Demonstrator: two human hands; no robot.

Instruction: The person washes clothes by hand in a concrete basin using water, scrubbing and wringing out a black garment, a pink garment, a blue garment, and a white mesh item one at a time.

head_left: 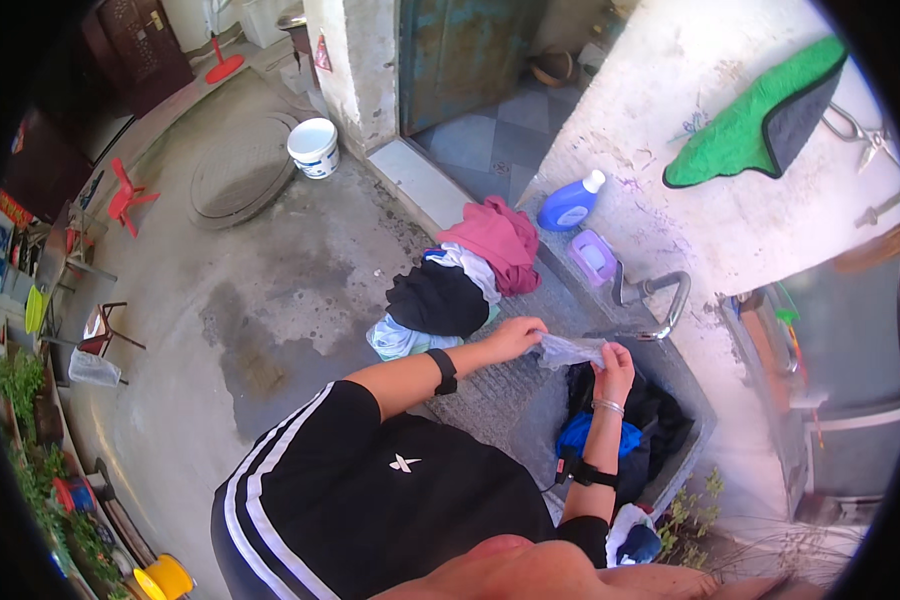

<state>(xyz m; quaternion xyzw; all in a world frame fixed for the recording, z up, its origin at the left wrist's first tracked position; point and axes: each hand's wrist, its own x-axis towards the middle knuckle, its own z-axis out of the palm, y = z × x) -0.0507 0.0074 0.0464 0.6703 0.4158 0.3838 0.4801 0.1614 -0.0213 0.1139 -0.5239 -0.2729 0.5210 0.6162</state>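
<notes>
our left hand [515, 339] and right hand [615, 370] pinch whitish cloth [570, 350]; slackening could drop it inside the sink's [538, 428] edge.

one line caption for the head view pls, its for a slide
Left hand and right hand holding crumpled, thin pale-grey material beside a grey speckled sink containing black and blue clothes.

Left hand [515, 339], right hand [615, 368], pale material [571, 350] between.
</notes>
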